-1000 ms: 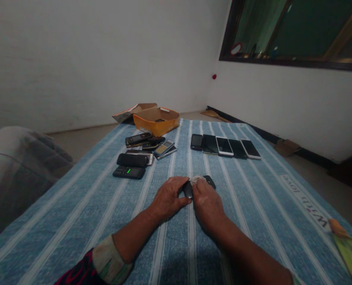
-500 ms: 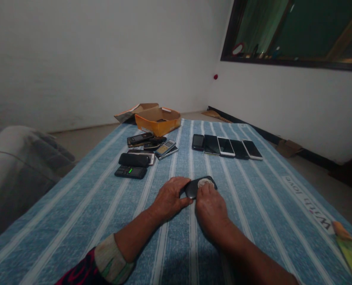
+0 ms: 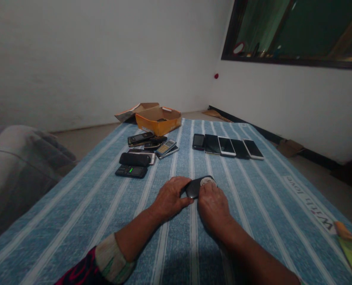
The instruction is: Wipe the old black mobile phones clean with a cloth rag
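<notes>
My left hand (image 3: 170, 199) grips the left end of a black mobile phone (image 3: 193, 187), which is just above the blue striped bedspread (image 3: 253, 206). My right hand (image 3: 213, 208) presses a small wad of white cloth (image 3: 208, 181) onto the phone's far right end. The fingertips of my two hands nearly meet at the phone, and they hide much of it. The wad is partly covered by my right fingers.
Several smartphones (image 3: 227, 147) lie in a row ahead to the right. Older phones (image 3: 143, 152), a black pouch (image 3: 134, 159) and a keypad phone (image 3: 131, 171) lie ahead to the left. An orange cardboard box (image 3: 158, 120) stands beyond them, with grey bedding (image 3: 18, 166) at left.
The white wad has moved right along the phone, and the phone has turned to lie flatter. My right hand has shifted slightly right.
</notes>
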`<action>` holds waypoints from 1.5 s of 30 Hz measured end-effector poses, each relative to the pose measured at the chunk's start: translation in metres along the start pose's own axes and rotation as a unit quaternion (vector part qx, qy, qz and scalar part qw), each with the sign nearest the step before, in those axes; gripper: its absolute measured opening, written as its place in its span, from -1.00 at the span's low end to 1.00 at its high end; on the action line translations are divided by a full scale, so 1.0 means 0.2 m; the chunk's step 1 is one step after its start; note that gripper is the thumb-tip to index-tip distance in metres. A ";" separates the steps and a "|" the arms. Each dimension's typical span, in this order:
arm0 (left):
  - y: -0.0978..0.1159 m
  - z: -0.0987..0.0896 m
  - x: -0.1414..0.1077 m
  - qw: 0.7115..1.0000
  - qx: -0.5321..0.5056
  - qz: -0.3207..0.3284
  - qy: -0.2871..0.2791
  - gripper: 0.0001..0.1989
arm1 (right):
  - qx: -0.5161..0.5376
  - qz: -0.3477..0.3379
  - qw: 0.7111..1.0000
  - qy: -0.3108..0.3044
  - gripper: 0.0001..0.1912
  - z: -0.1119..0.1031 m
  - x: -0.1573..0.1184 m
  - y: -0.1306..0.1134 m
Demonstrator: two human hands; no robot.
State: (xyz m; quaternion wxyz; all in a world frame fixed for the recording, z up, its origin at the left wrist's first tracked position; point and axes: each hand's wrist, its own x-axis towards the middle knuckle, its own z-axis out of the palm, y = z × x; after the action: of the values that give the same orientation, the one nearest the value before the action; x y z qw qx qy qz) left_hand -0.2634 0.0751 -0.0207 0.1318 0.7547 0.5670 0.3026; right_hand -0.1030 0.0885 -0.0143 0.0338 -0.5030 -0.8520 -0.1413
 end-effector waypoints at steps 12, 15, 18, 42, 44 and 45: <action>0.00 0.01 -0.01 1.000 -0.015 -0.010 0.001 -0.60 | 0.015 -0.002 1.000 -0.007 -0.64 -0.02 0.01 0.01; 0.01 0.00 -0.01 1.000 -0.016 -0.014 -0.002 -0.61 | 0.013 0.003 1.000 -0.006 -0.63 -0.02 0.01 0.01; 0.01 0.00 -0.01 1.000 -0.017 -0.015 -0.003 -0.63 | 0.005 -0.004 1.000 0.001 -0.62 -0.01 0.00 0.01; 0.01 0.00 -0.01 0.999 -0.024 -0.020 -0.007 -0.62 | 0.018 0.001 1.000 0.012 -0.66 -0.02 0.01 0.01; 0.01 0.00 -0.01 0.999 -0.025 -0.023 -0.004 -0.62 | 0.024 0.004 1.000 0.013 -0.66 -0.02 0.02 0.01; 0.01 0.00 -0.01 0.999 -0.025 -0.023 -0.003 -0.62 | 0.028 0.007 1.000 0.011 -0.66 -0.03 0.02 0.02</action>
State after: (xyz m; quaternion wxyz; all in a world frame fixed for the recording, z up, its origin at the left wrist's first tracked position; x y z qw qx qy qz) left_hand -0.2624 0.0722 -0.0200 0.1593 0.7387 0.5759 0.3119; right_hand -0.1029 0.0921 -0.0072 0.0582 -0.5061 -0.8518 -0.1222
